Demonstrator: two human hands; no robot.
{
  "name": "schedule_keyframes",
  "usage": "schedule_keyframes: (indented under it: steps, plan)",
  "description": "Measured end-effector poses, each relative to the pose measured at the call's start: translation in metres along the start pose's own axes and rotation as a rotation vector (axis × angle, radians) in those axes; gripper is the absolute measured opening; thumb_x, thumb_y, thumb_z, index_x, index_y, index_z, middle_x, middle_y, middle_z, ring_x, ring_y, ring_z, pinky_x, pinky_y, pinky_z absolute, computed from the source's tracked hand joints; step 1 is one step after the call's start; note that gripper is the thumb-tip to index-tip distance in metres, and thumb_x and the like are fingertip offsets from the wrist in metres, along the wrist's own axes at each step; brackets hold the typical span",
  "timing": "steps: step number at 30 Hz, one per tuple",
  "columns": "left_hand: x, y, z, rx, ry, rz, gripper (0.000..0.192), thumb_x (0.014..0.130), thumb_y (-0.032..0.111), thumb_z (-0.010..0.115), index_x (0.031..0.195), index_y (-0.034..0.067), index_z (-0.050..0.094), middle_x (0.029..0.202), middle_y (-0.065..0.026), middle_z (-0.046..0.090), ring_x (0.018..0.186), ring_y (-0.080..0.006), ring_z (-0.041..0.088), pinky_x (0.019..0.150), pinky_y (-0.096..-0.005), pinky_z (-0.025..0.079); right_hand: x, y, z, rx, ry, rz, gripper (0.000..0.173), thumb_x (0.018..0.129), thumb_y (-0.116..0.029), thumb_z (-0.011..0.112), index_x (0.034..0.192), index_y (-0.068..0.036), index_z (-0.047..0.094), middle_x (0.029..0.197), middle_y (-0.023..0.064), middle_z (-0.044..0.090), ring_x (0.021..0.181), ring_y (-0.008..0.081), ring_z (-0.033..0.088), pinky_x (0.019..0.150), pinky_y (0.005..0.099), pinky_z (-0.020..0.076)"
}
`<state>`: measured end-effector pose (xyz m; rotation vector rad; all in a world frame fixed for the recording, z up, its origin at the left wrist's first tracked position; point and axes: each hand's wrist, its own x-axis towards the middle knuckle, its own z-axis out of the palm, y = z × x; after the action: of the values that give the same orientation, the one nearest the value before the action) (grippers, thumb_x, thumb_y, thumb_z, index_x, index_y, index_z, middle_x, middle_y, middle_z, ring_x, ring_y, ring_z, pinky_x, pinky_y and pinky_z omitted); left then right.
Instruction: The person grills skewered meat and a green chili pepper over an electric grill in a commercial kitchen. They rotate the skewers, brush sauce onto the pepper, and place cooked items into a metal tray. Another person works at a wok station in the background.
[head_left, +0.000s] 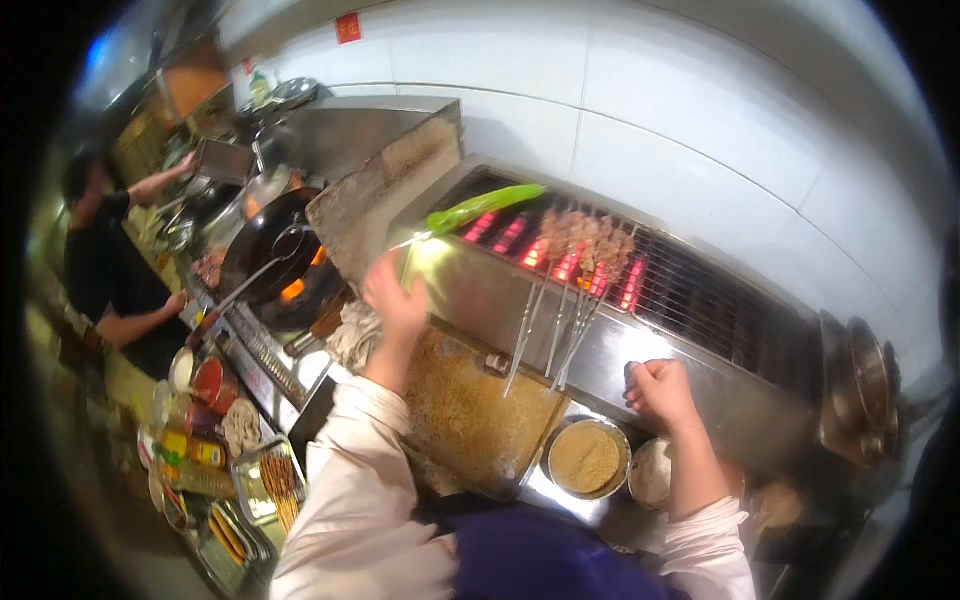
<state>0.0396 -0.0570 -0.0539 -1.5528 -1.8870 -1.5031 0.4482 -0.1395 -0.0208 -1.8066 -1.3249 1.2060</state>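
A thin skewer bearing a long green vegetable (484, 208), perhaps a pepper, slants over the left end of the grill. Its near end meets the fingers of my left hand (397, 296), which grips it; the hand is blurred. Several meat skewers (589, 244) lie across the glowing burners, their metal shafts (559, 330) pointing towards me. My right hand (664, 394) hovers before the grill's steel front with its fingers curled. Something dark shows at its fingertips, and I cannot tell whether they hold anything. Below it stand a bowl of tan powder (586, 457) and a bowl of pale contents (651, 474).
A stained board (480, 405) lies before the grill. Left stand a metal partition (397, 172), a wok (266, 247) over flame and a crumpled cloth (356, 334). Another person (112, 262) works there. A tray of skewers (262, 484) sits lower left; stacked pans (859, 390) stand right.
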Motion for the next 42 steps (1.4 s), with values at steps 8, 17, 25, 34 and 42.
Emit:
schedule_keyframes:
  steps: [8, 17, 25, 34, 42]
  plan:
    - [0.101, -0.035, 0.045, 0.159, -0.553, 0.186, 0.047, 0.086, 0.023, 0.066, 0.13, 0.012, 0.053, 0.108, -0.0197, 0.067, 0.103, -0.0384, 0.063, 0.088, -0.0449, 0.05, -0.006, 0.043, 0.005, 0.049, 0.158, -0.199, 0.028, 0.088, -0.03, 0.063, 0.086, -0.004, 0.071, 0.071, 0.0077, 0.068, 0.064, 0.0164, 0.065, 0.062, 0.0341, 0.0525]
    - [0.113, -0.105, 0.087, -0.253, -0.824, 0.051, 0.014, 0.087, 0.003, 0.06, 0.078, 0.003, 0.05, 0.071, -0.0008, 0.046, 0.068, -0.0121, 0.043, 0.063, -0.0272, 0.039, -0.166, 0.073, -0.144, -0.277, 0.811, -0.233, 0.018, 0.089, -0.016, 0.064, 0.096, -0.001, 0.07, 0.085, 0.0059, 0.07, 0.077, 0.0131, 0.065, 0.071, 0.0283, 0.0532]
    - [0.181, -0.078, 0.095, -0.347, -0.603, 0.158, 0.016, 0.094, 0.016, 0.058, 0.102, 0.003, 0.06, 0.089, -0.0042, 0.06, 0.079, -0.0144, 0.053, 0.071, -0.0288, 0.045, -0.221, 0.09, -0.433, -0.322, 1.487, -0.041, 0.023, 0.086, -0.024, 0.062, 0.096, -0.005, 0.071, 0.092, 0.0132, 0.071, 0.083, 0.0275, 0.068, 0.076, 0.0361, 0.0522]
    - [0.028, 0.26, 0.03, -0.771, -0.697, -0.174, 0.004, 0.095, 0.008, 0.056, 0.092, 0.011, 0.055, 0.073, 0.0028, 0.058, 0.049, -0.0007, 0.039, 0.042, -0.0177, 0.028, -0.102, 0.13, -0.587, -0.45, 1.01, 0.264, 0.057, 0.079, -0.031, 0.074, 0.126, -0.003, 0.059, 0.124, 0.0186, 0.063, 0.115, 0.0293, 0.06, 0.098, 0.0387, 0.0459]
    - [-0.084, 0.345, 0.08, -0.646, -0.938, -0.098, 0.005, 0.091, 0.002, 0.061, 0.087, 0.003, 0.058, 0.07, 0.0, 0.06, 0.056, -0.0065, 0.051, 0.052, -0.0206, 0.04, -0.054, 0.157, -0.656, -0.456, 1.259, 0.313, 0.051, 0.083, -0.041, 0.065, 0.115, -0.002, 0.065, 0.113, 0.0182, 0.067, 0.109, 0.034, 0.062, 0.094, 0.041, 0.0468]
